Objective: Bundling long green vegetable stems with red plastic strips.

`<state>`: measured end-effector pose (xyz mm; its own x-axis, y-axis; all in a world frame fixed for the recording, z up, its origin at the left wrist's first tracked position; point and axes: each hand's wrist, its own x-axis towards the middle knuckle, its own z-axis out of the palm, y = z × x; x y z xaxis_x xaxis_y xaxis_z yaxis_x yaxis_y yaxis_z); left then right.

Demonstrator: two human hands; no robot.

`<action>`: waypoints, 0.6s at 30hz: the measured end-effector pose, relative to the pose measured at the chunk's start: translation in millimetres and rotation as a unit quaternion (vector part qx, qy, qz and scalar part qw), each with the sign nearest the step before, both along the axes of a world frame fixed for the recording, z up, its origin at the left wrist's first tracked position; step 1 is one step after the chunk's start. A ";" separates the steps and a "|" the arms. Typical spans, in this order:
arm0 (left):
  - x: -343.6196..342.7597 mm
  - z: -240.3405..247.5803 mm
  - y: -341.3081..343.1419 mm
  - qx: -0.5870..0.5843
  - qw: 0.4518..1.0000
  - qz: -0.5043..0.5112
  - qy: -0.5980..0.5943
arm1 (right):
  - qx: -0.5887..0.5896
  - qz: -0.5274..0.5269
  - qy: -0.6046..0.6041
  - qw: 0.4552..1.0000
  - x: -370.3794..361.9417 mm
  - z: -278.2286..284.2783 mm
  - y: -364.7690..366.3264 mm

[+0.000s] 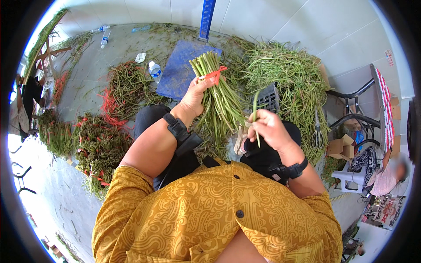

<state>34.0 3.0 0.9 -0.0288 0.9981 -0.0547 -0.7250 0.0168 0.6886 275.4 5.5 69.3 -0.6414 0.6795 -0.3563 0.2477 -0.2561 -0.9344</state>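
Observation:
A bundle of long green stems (pixel 222 101), bound near its top with a red tie (pixel 215 74), leans in front of me. Around its upper part my left hand (pixel 195 96) is closed, the thumb close to the tie. To the right of the bundle's lower end, my right hand (pixel 268 127) pinches a single green stem (pixel 255 107) between thumb and fingers, and it points upward. Behind the bundle lies the flat blue platform of a scale (pixel 177 74), with a blue post (pixel 207 19) rising at its far edge.
A large heap of loose stems (pixel 280 70) lies right, around a dark plastic crate (pixel 267 98), with scissors (pixel 316 133) on it. Tied bundles (pixel 98 144), red strips (pixel 112 109) and a water bottle (pixel 155 70) are left. At far right, a person (pixel 386 179) is near a white stool (pixel 351 177).

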 end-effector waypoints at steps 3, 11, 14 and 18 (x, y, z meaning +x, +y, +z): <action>-2.3 -2.4 0.2 -0.013 1.000 -0.027 0.003 | -0.109 -0.129 0.136 0.976 -1.3 13.1 8.1; 11.2 6.8 -3.6 -0.014 0.998 -0.053 -0.013 | 0.498 -0.048 -0.103 0.860 -59.0 4.6 34.2; 6.1 1.5 -3.6 -0.019 0.999 -0.048 -0.003 | 0.428 0.017 -0.202 0.881 -74.4 4.6 40.7; 11.9 3.0 -1.5 -0.031 0.998 -0.052 0.013 | 0.488 0.078 -0.305 0.814 -75.6 10.0 45.1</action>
